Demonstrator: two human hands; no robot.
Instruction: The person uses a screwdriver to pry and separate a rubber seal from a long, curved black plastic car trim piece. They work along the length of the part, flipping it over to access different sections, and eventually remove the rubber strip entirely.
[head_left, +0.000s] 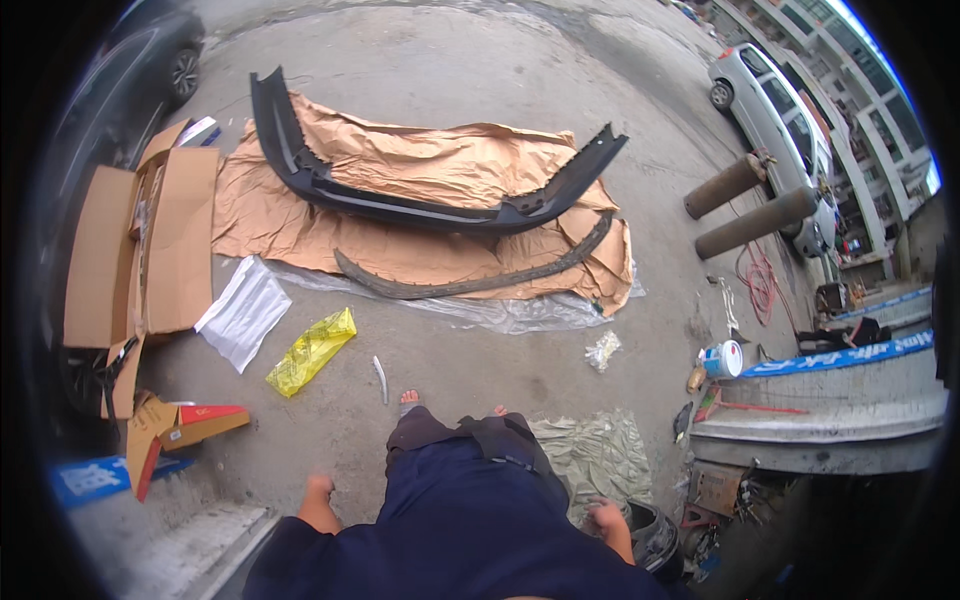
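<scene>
A black car bumper [400, 206] lies on brown wrapping paper [420, 158], its two ends pointing away from me. On the near part of the paper rests a long, curved dark trim strip [470, 287]. My left hand [320, 487] hangs low at my left side, apart from any object; its fingers are too small and turned away to read. At my right side my right hand [604, 517] hangs with its fingers loosely apart and nothing visible in them. It is close to a black bucket [652, 535] and a crumpled pale green sheet [595, 455].
An opened cardboard box [180, 240] stands at left beside a dark car [120, 90]. White foam sheet [243, 312], yellow plastic bag [313, 352] and cardboard pieces [155, 430] lie nearer. At right are two gas cylinders [755, 222], a red hose [762, 285] and a white bucket [722, 360].
</scene>
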